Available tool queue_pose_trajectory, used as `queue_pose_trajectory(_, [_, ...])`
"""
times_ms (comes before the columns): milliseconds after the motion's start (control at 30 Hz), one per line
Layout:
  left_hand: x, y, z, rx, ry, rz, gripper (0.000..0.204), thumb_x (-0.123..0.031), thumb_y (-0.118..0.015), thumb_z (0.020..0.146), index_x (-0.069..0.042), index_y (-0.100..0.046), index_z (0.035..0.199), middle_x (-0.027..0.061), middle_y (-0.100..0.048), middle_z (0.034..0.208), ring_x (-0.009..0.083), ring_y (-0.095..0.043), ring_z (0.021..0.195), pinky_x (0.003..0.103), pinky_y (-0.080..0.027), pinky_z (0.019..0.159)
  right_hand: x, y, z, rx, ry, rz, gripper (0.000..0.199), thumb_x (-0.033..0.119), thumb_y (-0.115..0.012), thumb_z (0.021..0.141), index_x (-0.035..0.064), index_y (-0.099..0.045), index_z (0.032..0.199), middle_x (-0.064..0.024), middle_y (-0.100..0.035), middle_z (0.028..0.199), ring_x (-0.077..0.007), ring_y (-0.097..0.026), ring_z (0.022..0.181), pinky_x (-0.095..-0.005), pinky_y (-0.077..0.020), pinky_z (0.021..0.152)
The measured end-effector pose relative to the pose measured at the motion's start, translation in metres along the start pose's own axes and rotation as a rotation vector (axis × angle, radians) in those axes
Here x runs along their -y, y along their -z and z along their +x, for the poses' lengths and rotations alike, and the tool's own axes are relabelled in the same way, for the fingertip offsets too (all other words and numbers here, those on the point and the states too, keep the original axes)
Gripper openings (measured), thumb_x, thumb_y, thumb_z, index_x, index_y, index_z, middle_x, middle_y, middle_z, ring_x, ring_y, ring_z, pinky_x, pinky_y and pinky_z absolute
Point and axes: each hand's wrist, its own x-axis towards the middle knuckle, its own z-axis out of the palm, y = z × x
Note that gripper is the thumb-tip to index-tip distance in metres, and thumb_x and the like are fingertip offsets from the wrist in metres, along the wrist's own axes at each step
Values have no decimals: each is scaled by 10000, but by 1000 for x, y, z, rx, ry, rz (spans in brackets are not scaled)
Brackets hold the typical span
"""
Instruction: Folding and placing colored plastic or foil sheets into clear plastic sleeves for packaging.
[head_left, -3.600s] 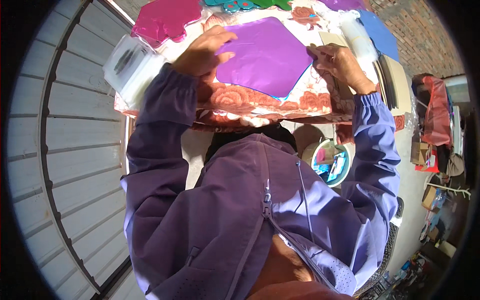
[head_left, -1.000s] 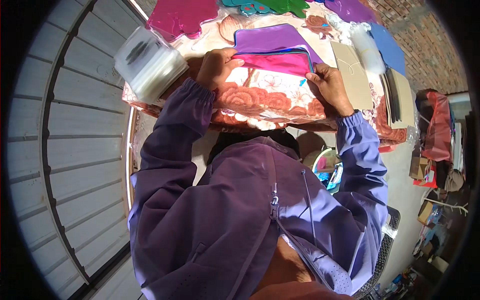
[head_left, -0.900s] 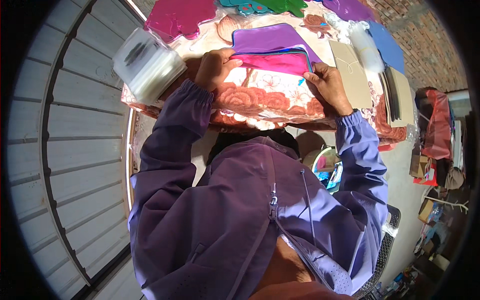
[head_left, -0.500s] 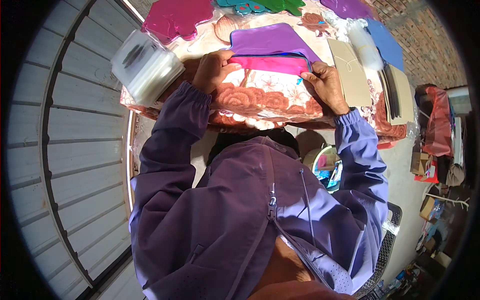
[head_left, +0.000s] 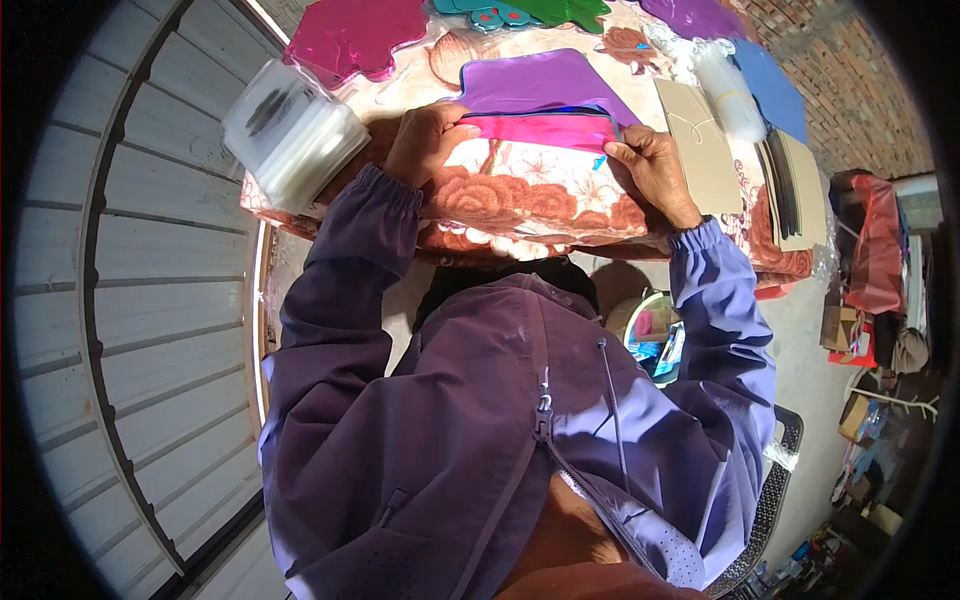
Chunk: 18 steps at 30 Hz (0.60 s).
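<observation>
On the table in front of me lies a flat, shiny purple foil sheet (head_left: 545, 80). Its near edge is turned over into a long pink strip (head_left: 545, 130) with a dark blue border. My left hand (head_left: 427, 140) pinches the left end of this fold, its fingertips partly hidden. At the right end, my right hand (head_left: 657, 168) grips the corner between thumb and bent fingers. A small bright blue scrap (head_left: 599, 162) lies close to my right thumb.
A stack of clear plastic sleeves (head_left: 300, 135) stands left on the flowered tablecloth (head_left: 540, 205). Beige card pieces (head_left: 700, 150), a clear plastic roll (head_left: 730, 95) and a blue sheet (head_left: 770, 90) lie right. Magenta (head_left: 350, 35) and green foil shapes (head_left: 565, 10) lie behind. A bin (head_left: 650, 330) stands below.
Both hands keep their hold at the two ends of the fold. The purple foil's far edge sits very slightly lower, and the pink strip looks a little flatter.
</observation>
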Motion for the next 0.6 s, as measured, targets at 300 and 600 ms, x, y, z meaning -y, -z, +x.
queue_pose_trajectory(300, [-10,-2,-4,-62,52,66,185,-140,-672,829,29,-620,886,211,-597,737,300,-615,658,374,-449,604,3,-3,-2,-16,-236,155,200,127,-673,899,-9,-615,765,49,-519,619,-37,-404,563,-238,-358,497])
queue_pose_trajectory(600, [4,-14,-4,-154,188,115,204,-101,-672,853,32,-604,992,111,-645,750,166,-620,687,313,-484,639,-1,-5,6,-31,-262,-28,184,171,-708,857,-8,-669,835,-84,-638,639,-103,-523,555,-305,-435,545])
